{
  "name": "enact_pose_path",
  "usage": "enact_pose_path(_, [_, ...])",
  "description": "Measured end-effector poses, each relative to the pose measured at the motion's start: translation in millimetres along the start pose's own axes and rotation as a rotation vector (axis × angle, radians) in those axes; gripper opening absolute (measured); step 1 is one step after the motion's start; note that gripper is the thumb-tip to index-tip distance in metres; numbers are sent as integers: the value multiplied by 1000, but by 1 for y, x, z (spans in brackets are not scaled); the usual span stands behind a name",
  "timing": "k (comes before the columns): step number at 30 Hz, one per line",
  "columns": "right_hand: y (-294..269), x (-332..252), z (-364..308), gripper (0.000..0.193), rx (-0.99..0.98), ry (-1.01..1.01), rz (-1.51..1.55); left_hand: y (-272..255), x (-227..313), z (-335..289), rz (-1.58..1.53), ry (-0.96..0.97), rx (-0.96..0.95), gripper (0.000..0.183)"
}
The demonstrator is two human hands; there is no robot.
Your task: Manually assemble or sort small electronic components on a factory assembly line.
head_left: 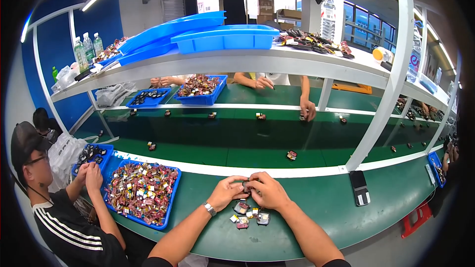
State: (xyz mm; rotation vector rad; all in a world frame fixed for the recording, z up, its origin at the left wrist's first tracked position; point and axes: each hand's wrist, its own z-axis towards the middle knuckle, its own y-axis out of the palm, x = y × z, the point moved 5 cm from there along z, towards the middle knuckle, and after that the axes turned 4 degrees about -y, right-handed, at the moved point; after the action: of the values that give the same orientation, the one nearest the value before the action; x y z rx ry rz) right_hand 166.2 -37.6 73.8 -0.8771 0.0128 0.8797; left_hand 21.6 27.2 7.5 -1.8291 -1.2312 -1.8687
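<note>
Over the green bench, my left hand (227,194) and my right hand (268,193) meet, fingers closed around a small dark electronic piece (246,186). My fingers cover most of it, so its exact kind does not show. Just below them lie several small square electronic units: a dark one with a clear face (242,207), a reddish one (242,223) and another dark-framed one (263,218). Small white and yellow parts sit among these. Left of my left forearm stands a blue tray (175,193) heaped with reddish circuit parts (141,190) bearing white and yellow pieces.
A white-edged green conveyor (217,154) carries spaced small units beyond my hands. A black phone-like device (359,188) lies right, near a white shelf post (383,94). At left a co-worker (69,217) sits by a blue tray of black parts (91,155). Opposite, another person's hand (308,111) reaches over.
</note>
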Motion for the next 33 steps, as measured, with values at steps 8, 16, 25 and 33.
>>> enact_pose_path(8, [1,4,0,21,-69,8,-73,4,4,1,179,62,58,32])
enact_pose_path(16, [5,6,-2,21,-98,0,-110,7,2,2,199,96,55,30])
enact_pose_path(25, [5,6,-3,19,-104,-13,-116,2,0,4,232,109,57,32])
enact_pose_path(33, [5,15,-6,11,-47,114,61,6,3,2,220,93,-89,40])
